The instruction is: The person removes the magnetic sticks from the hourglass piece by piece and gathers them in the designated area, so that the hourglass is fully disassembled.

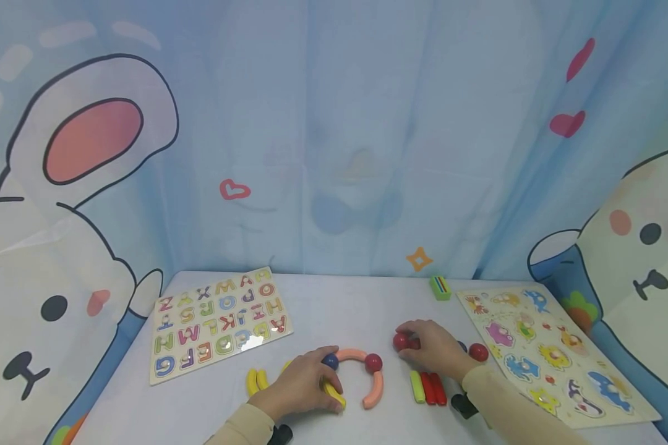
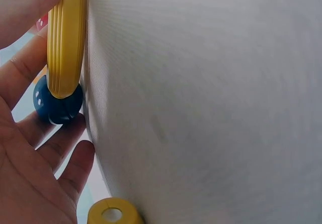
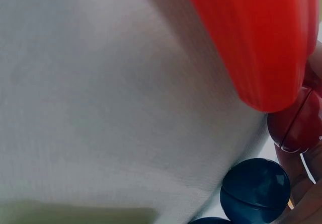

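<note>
Far left on the counter (image 1: pixel 334 296): alphabet puzzle board (image 1: pixel 218 322), lying flat, angled. Just right of it, two yellow curved pieces (image 1: pixel 256 381) side by side, untouched.

Left hand (image 1: pixel 306 386): fingers curled over a yellow curved piece (image 1: pixel 334 395), pressing it to the counter; its end meets a blue ball (image 1: pixel 329 361) at the fingertips. Wrist view confirms the ribbed yellow piece against the blue ball.

From the blue ball, a pink arc (image 1: pixel 352 355) runs to a red ball (image 1: pixel 373 363), then a second pink arc (image 1: pixel 374 390) curves down.

Right hand (image 1: pixel 431 351): fingers pinch a dark red ball (image 1: pixel 401 340) resting on the counter. Below it, green and red straight sticks (image 1: pixel 428 387). Another red ball (image 1: pixel 478 352) just right of the wrist.

Far right: animal puzzle board (image 1: pixel 551 352); green block (image 1: pixel 440 287) behind.
</note>
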The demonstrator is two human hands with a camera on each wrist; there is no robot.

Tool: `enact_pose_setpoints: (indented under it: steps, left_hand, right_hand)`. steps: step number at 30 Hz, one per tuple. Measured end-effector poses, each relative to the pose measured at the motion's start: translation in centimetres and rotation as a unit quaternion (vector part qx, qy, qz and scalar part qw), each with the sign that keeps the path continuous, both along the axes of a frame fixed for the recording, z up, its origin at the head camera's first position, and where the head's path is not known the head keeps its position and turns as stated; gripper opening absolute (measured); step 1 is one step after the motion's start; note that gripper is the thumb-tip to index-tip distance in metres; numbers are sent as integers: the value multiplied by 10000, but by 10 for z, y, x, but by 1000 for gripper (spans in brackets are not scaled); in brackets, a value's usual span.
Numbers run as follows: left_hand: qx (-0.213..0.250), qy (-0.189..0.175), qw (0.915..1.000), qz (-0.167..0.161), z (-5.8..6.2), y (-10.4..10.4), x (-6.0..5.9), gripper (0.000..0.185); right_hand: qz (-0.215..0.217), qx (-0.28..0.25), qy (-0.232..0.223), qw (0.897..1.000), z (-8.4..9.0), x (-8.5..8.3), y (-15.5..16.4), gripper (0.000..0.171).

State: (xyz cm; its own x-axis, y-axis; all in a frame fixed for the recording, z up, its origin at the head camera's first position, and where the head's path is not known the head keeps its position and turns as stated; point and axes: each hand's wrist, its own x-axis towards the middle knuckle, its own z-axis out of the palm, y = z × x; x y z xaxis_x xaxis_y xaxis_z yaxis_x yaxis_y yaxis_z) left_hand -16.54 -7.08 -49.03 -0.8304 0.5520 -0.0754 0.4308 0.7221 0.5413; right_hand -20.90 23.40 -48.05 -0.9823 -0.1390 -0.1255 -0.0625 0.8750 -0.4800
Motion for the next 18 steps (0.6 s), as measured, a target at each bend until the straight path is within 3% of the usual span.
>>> enact_pose_setpoints:
  steps: [11, 18]
  left_hand:
    - [-13, 62, 10000, -27, -1, 0, -1, 23]
    - [4, -8, 10000, 6, -2, 0, -1, 23]
  right_hand:
    - [-66, -60, -55, 9999, -1, 2, 0, 56]
    - [-59, -71, 254, 9996, 7, 6, -4, 62]
